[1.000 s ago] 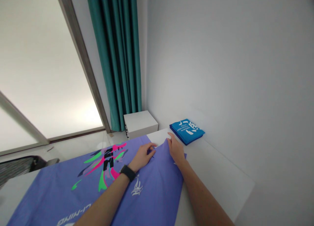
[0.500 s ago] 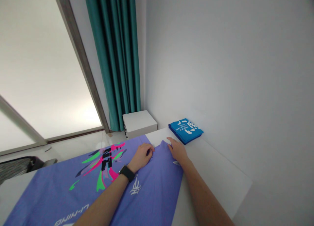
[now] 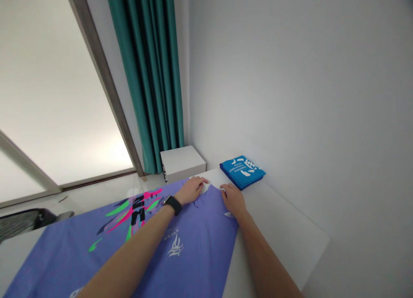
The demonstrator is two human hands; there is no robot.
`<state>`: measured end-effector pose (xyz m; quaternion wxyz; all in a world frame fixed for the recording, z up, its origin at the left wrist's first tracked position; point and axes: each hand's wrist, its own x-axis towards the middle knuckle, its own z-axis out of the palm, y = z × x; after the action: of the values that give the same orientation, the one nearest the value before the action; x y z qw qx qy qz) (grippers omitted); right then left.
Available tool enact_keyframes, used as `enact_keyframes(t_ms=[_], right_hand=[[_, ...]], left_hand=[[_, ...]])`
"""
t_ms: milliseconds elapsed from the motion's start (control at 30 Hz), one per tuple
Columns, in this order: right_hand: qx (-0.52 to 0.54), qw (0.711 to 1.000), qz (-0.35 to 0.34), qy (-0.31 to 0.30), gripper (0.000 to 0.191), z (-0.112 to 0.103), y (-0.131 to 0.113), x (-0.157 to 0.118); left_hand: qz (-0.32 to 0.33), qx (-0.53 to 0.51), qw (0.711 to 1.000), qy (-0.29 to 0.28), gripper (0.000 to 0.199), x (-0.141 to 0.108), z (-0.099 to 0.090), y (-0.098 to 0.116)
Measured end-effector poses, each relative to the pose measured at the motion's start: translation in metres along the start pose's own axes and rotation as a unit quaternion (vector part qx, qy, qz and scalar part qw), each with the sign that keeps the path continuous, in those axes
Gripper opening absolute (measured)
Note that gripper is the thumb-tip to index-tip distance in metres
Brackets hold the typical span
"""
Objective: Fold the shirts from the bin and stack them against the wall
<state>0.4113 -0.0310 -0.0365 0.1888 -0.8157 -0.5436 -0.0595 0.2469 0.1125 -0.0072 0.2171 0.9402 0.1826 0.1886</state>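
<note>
A purple shirt [image 3: 206, 242] with white lettering and a pink, green and black print lies spread over a white table. My left hand [image 3: 192, 189], with a dark watch on its wrist, rests at the shirt's far edge, its fingers bent and reaching past the cloth; whether it pinches any fabric is hidden. My right hand [image 3: 232, 198] is at the shirt's far right corner, fingers curled over the edge of the cloth. Past the right hand sits a folded blue cloth [image 3: 243, 172] with white print.
The white table [image 3: 284, 229] runs along a pale wall on the right. Beyond its far end stand a white cabinet [image 3: 182, 160] and a green curtain [image 3: 155, 87]. At the left, a dark mesh object [image 3: 22, 222] is beside the table.
My left hand has moved forward and slightly right, to the shirt's far edge. My right hand has shifted only slightly. The view has moved a little.
</note>
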Motion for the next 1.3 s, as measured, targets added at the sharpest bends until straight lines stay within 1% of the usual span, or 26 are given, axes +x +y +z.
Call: enact_keyframes(t_ms=[67, 133, 233, 333, 400, 500, 667, 833, 967, 1133, 1300], right_hand=[[0.0, 1.0, -0.001, -0.001, 0.025, 0.001, 0.001, 0.0], [0.001, 1.0, -0.004, -0.004, 0.025, 0.002, 0.003, 0.0], [0.015, 1.0, -0.006, 0.0, 0.026, 0.001, 0.004, 0.001], [0.028, 0.999, -0.005, 0.021, 0.024, 0.0, 0.003, 0.002], [0.022, 0.999, -0.008, 0.031, 0.02, -0.001, 0.002, 0.002], [0.003, 1.0, -0.023, 0.016, 0.016, -0.001, 0.0, 0.001], [-0.008, 1.0, -0.008, -0.002, 0.018, 0.0, -0.002, -0.002], [-0.001, 1.0, -0.026, -0.016, 0.013, -0.006, -0.004, -0.001], [0.001, 0.999, -0.03, -0.01, 0.007, -0.009, -0.005, -0.001], [-0.02, 1.0, 0.007, -0.02, 0.007, -0.006, -0.002, -0.002], [-0.018, 0.999, -0.018, -0.028, 0.006, -0.008, -0.003, 0.0]], left_hand=[[0.025, 0.024, 0.998, -0.046, 0.035, 0.017, 0.001, -0.001], [0.043, 0.044, 0.995, -0.077, 0.036, 0.029, 0.003, -0.001], [0.06, 0.056, 0.992, -0.098, 0.035, 0.04, 0.008, -0.002], [0.072, 0.066, 0.989, -0.112, 0.03, 0.044, 0.011, -0.002], [0.074, 0.073, 0.988, -0.117, 0.026, 0.046, 0.011, -0.002], [0.071, 0.082, 0.987, -0.119, 0.023, 0.047, 0.011, -0.002], [0.067, 0.096, 0.985, -0.126, 0.025, 0.048, 0.011, -0.001], [0.054, 0.109, 0.983, -0.136, 0.025, 0.049, 0.012, -0.001], [0.042, 0.11, 0.983, -0.143, 0.03, 0.05, 0.013, -0.003], [0.028, 0.102, 0.984, -0.14, 0.027, 0.05, 0.015, -0.003], [0.015, 0.079, 0.989, -0.124, 0.022, 0.048, 0.019, -0.005]])
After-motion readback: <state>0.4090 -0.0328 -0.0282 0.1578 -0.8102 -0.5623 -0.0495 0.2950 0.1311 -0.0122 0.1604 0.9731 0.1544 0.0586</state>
